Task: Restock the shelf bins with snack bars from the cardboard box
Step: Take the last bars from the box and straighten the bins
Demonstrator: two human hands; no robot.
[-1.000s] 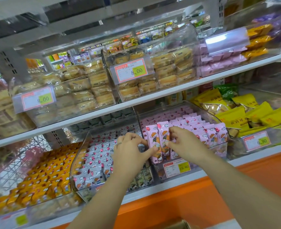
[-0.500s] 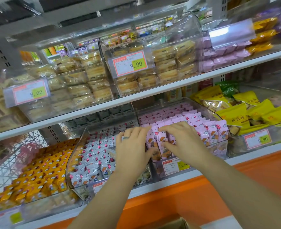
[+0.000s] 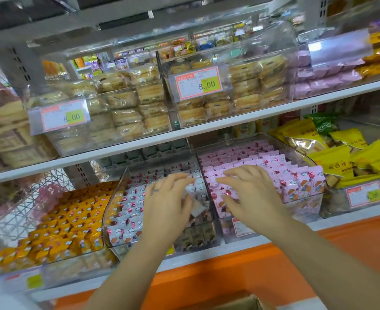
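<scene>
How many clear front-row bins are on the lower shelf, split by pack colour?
Orange-pack bin: 1
White-pack bin: 1
Pink-pack bin: 1
Yellow-bag bin: 1
Total: 4
The wire basket at far left is not counted.

Snack bars (image 3: 296,182) in bin (image 3: 302,208), cardboard box (image 3: 236,304) below shelf (image 3: 207,254)
</scene>
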